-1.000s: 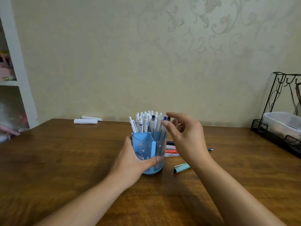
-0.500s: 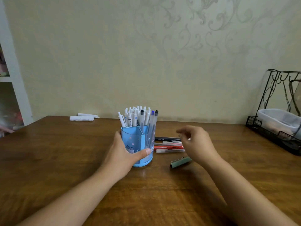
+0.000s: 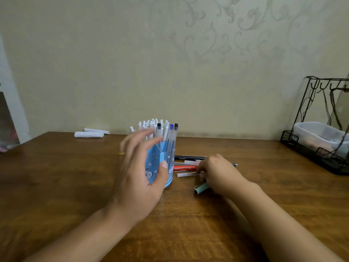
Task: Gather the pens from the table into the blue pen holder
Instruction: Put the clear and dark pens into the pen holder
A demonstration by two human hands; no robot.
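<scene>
Standing near the middle of the wooden surface (image 3: 56,186), the blue pen holder (image 3: 166,159) was packed with upright white pens (image 3: 151,127), plus three clear-barrelled ones with dark caps at its 3 o'clock edge. The left hand (image 3: 139,174) was spread open in front of the holder, fingers straight and blurred, the thumb lying across the blue wall; whether the fingers touched the holder could not be told. At 3 o'clock from the holder lay a small row of loose pens: a black pen (image 3: 189,158) farthest back, a red pen (image 3: 184,168) nearer, and a translucent white pen (image 3: 188,174) nearest. The right hand (image 3: 220,173) rested low over these, its fingers curled down around the end of the translucent white pen. A pale teal pen cap (image 3: 201,188) lay just beside that hand at 7 o'clock. Two white paper rolls (image 3: 89,133) sat at 10 o'clock by the wall, and a black wire rack (image 3: 309,146) holding a plastic tub (image 3: 317,132) stood far off at 3 o'clock.
</scene>
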